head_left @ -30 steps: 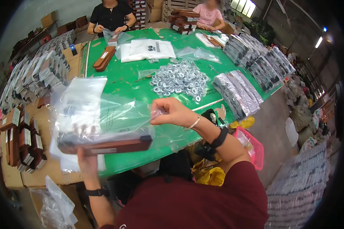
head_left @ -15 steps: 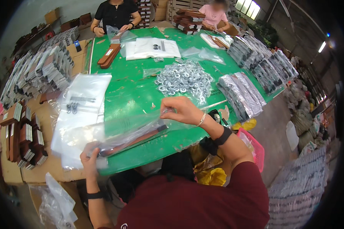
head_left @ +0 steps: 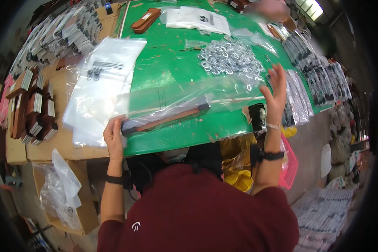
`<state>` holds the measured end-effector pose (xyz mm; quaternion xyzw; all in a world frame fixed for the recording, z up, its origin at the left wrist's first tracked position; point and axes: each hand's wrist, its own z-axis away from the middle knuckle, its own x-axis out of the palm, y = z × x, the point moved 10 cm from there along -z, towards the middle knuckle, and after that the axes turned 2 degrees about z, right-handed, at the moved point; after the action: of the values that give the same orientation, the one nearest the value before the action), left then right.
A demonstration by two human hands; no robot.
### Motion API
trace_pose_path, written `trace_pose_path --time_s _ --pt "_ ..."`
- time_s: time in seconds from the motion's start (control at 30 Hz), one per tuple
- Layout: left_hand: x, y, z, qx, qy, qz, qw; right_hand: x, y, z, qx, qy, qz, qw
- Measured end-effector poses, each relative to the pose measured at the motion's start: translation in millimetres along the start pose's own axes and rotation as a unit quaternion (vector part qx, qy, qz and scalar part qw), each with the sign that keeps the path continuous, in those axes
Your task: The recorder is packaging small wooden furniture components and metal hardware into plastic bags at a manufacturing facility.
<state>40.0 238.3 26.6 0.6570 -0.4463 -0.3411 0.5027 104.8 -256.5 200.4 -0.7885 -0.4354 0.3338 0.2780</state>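
Note:
Near the front edge of the green table [head_left: 176, 138], my left hand [head_left: 114, 133] is closed on one end of a clear plastic bag [head_left: 155, 110]. Inside it lies a long brown bar [head_left: 169, 119] with dark ends, slanting up to the right. The bag's loose far part spreads over the table below the pile of small bagged metal rings [head_left: 229, 59]. My right hand [head_left: 276, 94] is raised to the right of that pile, fingers apart, holding nothing. Beside my left hand lies a stack of flat clear bags [head_left: 101, 84].
Brown bars [head_left: 31, 107] are piled at the left, with wrapped packs [head_left: 59, 35] behind them. More silvery wrapped packs [head_left: 298, 94] lie beyond my right hand. A black object [head_left: 257, 117] sits at the front edge. Below are a cardboard box [head_left: 86, 210] and a pink basket [head_left: 289, 164].
My right hand has let go of the bag and moved right, its fingers now spread. The view has tipped downward. My left hand still grips the bag's end.

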Motion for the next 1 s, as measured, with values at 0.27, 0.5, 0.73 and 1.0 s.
trace_pose_path --time_s 0.27,0.5,0.73,1.0 --pt "-26.2 -0.7 -1.8 0.011 0.072 -0.030 0.997 98.9 130.3 75.4 0.199 -0.233 -0.081 0.949" --pt "11.6 -23.5 -0.5 0.056 0.090 -0.025 0.994 89.6 155.0 73.1 0.243 -0.269 -0.078 0.929" --pt "-10.3 -28.4 3.6 -0.023 0.133 -0.009 0.991 132.4 142.5 63.2 0.174 -0.200 -0.187 0.946" --pt "-9.1 -47.3 -17.2 0.049 0.010 -0.272 0.961 106.8 186.9 113.9 0.351 -0.098 -0.134 0.922"
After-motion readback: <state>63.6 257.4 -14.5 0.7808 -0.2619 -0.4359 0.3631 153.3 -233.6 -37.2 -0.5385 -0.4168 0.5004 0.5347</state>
